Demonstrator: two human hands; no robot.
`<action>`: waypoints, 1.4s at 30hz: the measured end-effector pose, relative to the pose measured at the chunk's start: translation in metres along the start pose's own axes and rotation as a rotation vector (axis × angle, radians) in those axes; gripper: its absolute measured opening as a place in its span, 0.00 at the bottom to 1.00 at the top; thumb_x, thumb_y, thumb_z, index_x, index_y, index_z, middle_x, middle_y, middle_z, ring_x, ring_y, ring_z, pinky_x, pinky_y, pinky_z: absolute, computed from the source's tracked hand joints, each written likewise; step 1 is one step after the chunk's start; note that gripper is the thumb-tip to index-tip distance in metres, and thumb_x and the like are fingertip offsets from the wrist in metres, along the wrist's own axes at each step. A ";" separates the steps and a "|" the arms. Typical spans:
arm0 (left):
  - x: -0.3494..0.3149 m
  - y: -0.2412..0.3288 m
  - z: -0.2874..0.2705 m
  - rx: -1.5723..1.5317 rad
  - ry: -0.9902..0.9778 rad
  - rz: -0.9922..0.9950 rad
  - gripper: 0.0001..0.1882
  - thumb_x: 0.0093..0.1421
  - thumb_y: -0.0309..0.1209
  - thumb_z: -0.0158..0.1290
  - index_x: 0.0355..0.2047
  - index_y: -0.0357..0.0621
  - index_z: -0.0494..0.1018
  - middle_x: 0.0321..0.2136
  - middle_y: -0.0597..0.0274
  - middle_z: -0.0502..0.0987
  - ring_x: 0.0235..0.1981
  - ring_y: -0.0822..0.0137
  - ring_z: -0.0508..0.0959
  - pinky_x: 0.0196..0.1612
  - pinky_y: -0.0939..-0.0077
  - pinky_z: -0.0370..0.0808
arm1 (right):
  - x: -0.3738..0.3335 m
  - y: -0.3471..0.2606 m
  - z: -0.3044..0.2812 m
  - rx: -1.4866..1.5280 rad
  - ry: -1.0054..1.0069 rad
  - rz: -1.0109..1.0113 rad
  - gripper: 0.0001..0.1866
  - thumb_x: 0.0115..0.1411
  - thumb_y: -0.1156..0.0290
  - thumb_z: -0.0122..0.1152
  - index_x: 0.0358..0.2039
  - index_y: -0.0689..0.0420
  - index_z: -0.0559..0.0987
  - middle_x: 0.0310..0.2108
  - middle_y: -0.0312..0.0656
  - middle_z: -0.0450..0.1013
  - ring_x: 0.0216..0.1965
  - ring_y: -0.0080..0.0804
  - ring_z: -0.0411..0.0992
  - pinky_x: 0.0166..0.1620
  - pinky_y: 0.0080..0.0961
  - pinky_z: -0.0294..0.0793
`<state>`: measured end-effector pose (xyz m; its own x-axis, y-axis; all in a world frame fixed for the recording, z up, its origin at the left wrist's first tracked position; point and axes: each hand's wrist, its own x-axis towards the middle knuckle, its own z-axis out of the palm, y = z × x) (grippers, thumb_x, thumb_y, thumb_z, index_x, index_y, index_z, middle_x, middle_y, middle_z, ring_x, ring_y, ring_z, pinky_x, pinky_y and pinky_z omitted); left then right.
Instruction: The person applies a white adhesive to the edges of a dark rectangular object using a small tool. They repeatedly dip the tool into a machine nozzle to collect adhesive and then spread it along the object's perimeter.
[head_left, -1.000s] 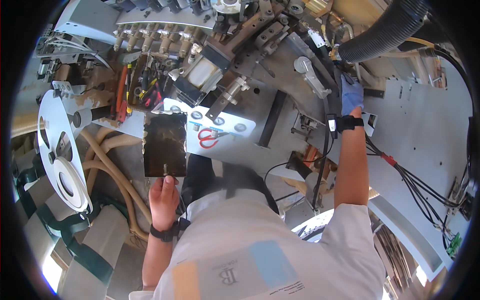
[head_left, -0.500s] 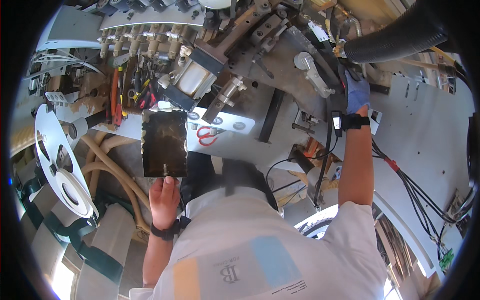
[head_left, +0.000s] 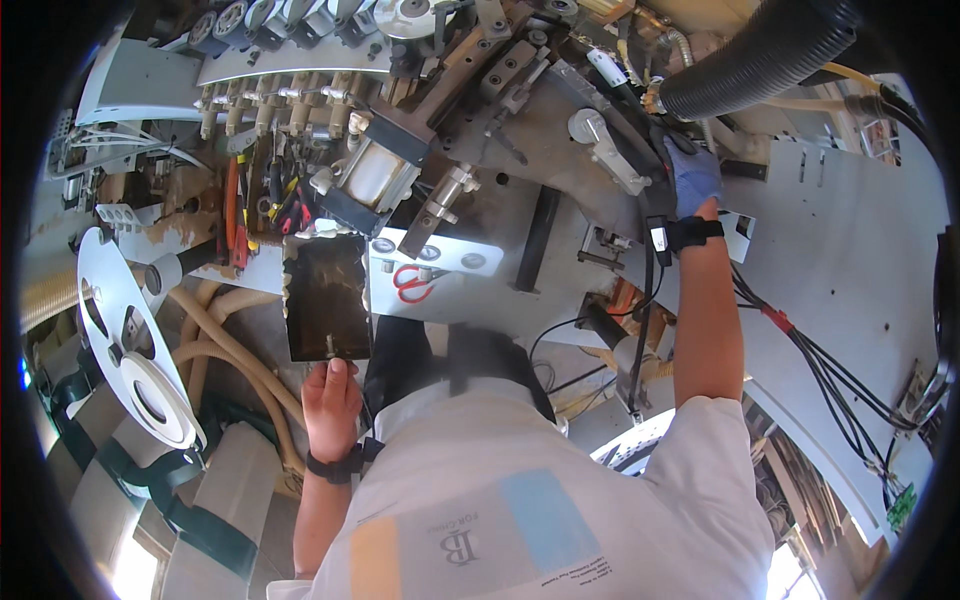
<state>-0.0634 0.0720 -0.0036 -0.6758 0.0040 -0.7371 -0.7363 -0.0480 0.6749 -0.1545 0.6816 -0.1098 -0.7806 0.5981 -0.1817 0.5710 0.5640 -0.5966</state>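
Note:
My left hand (head_left: 332, 405) is bare, its thumb and fingers pinched at the near edge of an open dark metal box (head_left: 292, 310). Brown residue coats the inside of the box, and a small bolt-like piece (head_left: 330, 344) stands at its near end. Over to the right, my right hand (head_left: 695, 178) wears a blue glove and reaches to a dark machine part (head_left: 658, 190) below a thick black ribbed hose (head_left: 765, 75). Its fingertips are mostly hidden there, so their grip is unclear.
Red-handled scissors (head_left: 412, 284) lie on a white plate (head_left: 480, 262) beside the box. Beyond are a pneumatic cylinder (head_left: 375, 177), pliers and other hand tools (head_left: 285, 200), and a row of brass fittings (head_left: 300, 105). A white reel (head_left: 135, 350) stands left; black cables (head_left: 815, 355) run right.
The whole view has shifted slightly. Both hands keep nearly the same places against the machine, the left still at the box and the right still by the hose.

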 end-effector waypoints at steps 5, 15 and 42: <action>-0.002 -0.001 0.002 -0.010 0.008 -0.002 0.17 0.77 0.42 0.49 0.35 0.43 0.72 0.15 0.75 0.60 0.14 0.81 0.56 0.18 0.81 0.51 | 0.001 0.000 0.004 0.068 -0.059 -0.034 0.25 0.63 0.54 0.70 0.51 0.61 0.85 0.46 0.49 0.85 0.48 0.44 0.82 0.54 0.32 0.76; -0.005 0.002 0.008 -0.033 0.043 -0.038 0.18 0.77 0.43 0.50 0.34 0.41 0.73 0.15 0.77 0.61 0.14 0.82 0.57 0.19 0.81 0.51 | 0.014 0.007 0.016 0.003 -0.071 -0.099 0.19 0.64 0.59 0.68 0.48 0.61 0.86 0.47 0.48 0.85 0.49 0.43 0.82 0.55 0.33 0.77; -0.024 0.001 -0.001 -0.082 0.011 0.041 0.18 0.76 0.43 0.51 0.34 0.43 0.73 0.16 0.77 0.63 0.13 0.81 0.58 0.17 0.80 0.53 | -0.017 -0.096 -0.004 -0.438 -0.100 0.207 0.27 0.64 0.43 0.61 0.55 0.44 0.84 0.56 0.47 0.80 0.57 0.52 0.78 0.59 0.45 0.77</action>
<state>-0.0481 0.0711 0.0147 -0.7044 -0.0106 -0.7098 -0.7029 -0.1292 0.6995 -0.1953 0.6195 -0.0458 -0.6479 0.6775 -0.3482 0.7531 0.6382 -0.1597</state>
